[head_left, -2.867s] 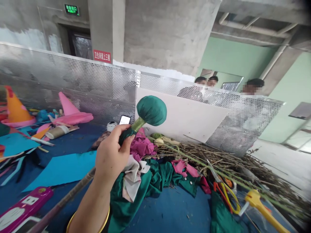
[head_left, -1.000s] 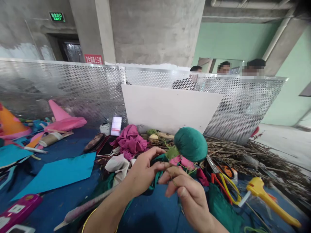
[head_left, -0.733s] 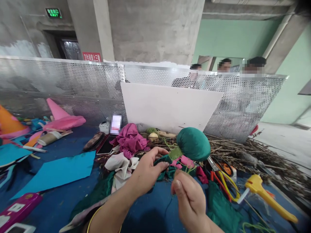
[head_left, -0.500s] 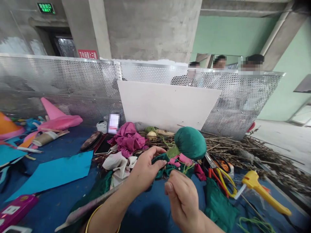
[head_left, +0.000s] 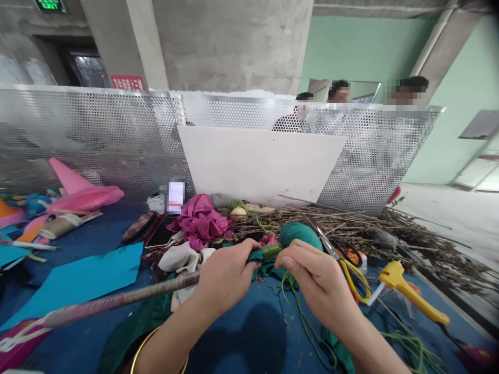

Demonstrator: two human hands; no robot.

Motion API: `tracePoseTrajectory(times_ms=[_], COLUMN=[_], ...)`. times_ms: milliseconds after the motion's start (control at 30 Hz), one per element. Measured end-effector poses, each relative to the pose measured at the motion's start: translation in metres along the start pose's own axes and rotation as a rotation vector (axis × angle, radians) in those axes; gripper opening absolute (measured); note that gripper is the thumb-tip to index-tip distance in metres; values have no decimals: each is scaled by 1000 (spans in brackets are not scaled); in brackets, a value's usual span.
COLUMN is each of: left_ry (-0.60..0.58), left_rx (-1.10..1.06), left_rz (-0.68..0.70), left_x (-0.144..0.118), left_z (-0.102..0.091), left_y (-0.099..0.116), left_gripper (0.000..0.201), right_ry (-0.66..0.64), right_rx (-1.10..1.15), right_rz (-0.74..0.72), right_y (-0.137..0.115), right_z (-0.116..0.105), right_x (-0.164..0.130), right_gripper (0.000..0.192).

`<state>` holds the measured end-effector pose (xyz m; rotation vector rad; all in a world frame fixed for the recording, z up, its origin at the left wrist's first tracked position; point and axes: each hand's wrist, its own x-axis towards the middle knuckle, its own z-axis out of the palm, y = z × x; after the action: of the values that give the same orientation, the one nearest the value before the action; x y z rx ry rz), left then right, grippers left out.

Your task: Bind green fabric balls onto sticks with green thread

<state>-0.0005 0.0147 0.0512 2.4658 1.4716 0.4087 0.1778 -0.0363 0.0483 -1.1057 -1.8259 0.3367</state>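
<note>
My left hand (head_left: 224, 275) grips the neck of a stuffed green fabric ball (head_left: 298, 235) fixed on a long stick (head_left: 117, 301) that runs out to the lower left. The neck is wound with light green thread (head_left: 272, 251). My right hand (head_left: 317, 278) covers the ball's front, its thumb by the wound neck, and loose green thread (head_left: 307, 327) trails down from it. A gold bangle (head_left: 150, 345) sits on my left wrist.
Around the hands on the blue table (head_left: 249, 332) lie pink cloth (head_left: 200, 221), white cloth (head_left: 179, 257), scissors (head_left: 339, 252), a yellow glue gun (head_left: 409, 291), a twig pile (head_left: 390, 234), blue paper (head_left: 81, 278) and a pink cone hat (head_left: 78, 189). People stand behind the perforated metal screen (head_left: 117, 135).
The green ball came down from its raised position to just above the table. My right hand came in and now closes over the ball, with thread trailing from it.
</note>
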Motion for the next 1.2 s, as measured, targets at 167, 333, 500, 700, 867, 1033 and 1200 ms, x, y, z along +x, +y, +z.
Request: tracePoseTrajectory(times_ms=[167,333,500,700,867,1033,1200], left_ry=[-63,-84,-43,20,83,110,136], left_rx=[104,218,278,358,402,436,467], left_rz=[61,147,301,471,562,609,645], left_x=[-3,-5,-5,-6,-5,-3,-2], left_z=[5,13,18,21,23,24,24], left_y=[7,11,7,6,5,3,3], left_gripper=[21,15,21,31,34,28,24], right_ry=[-50,-77,-75,-105,-105,-83,-107], right_rx=[-9,-126,-292,-358,-394,-404,-431], right_rz=[5,-11,-4,51,88,71,76], right_y=[3,7,12,14,16,17,22], right_z=[-3,-3,-7,-9,-8,-7,-2], right_x=[1,2,3,6,7,7,6], right_gripper=[30,30,28,30,30,30,30])
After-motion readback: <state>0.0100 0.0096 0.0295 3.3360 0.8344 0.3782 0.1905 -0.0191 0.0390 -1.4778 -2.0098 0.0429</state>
